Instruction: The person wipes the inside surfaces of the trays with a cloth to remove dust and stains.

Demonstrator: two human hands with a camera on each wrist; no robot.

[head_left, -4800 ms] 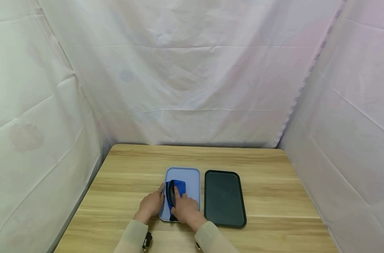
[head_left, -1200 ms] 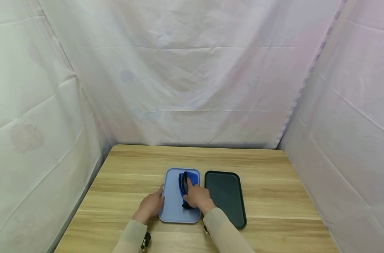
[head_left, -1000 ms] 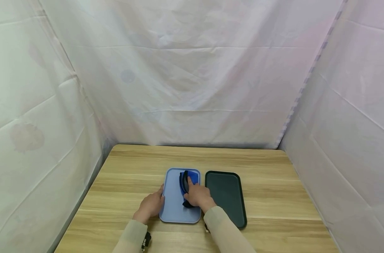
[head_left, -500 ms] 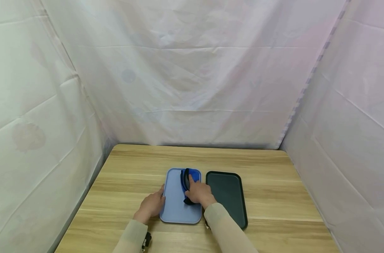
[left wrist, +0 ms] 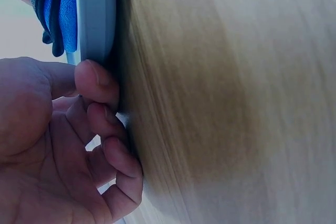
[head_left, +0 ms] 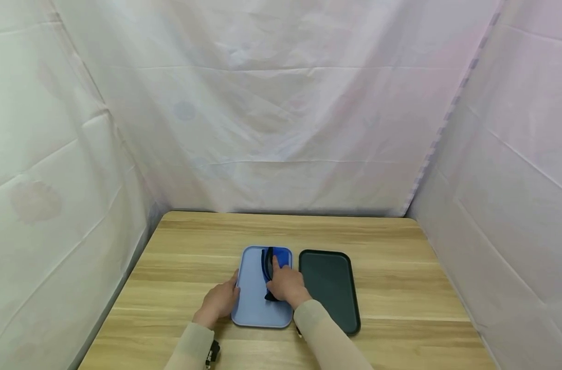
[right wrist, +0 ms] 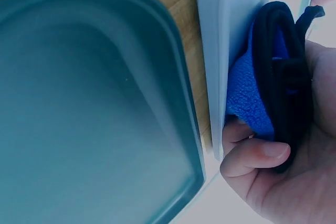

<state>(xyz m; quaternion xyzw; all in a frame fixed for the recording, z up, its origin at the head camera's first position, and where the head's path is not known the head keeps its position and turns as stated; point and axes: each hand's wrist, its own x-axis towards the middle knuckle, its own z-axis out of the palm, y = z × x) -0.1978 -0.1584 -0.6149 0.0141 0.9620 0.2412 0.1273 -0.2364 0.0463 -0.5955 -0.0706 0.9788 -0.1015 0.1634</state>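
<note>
A light blue tray [head_left: 255,311] lies on the wooden table, and my left hand [head_left: 220,299] holds its left edge. In the left wrist view several fingers [left wrist: 121,158] curl beside the tray's outer wall [left wrist: 95,19], with one fingertip against it. My right hand [head_left: 287,285] grips a folded blue cloth [head_left: 283,255] with black edging on the right part of that tray, index finger stretched along it. The right wrist view shows the cloth's fluffy blue side [right wrist: 245,90] close to the tray's right wall, with the thumb and fingers around its black edge.
A dark green tray [head_left: 329,288] lies just right of the light blue one, with a narrow strip of table between them. Wood-grain tabletop [head_left: 193,241] extends around both. Pale fabric [head_left: 281,118] hangs behind the table and along both sides.
Over several seconds my right hand has carried the cloth from the tray's left part to its upper right. In the last second it has shifted slightly farther up. My left hand has stayed at the edge.
</note>
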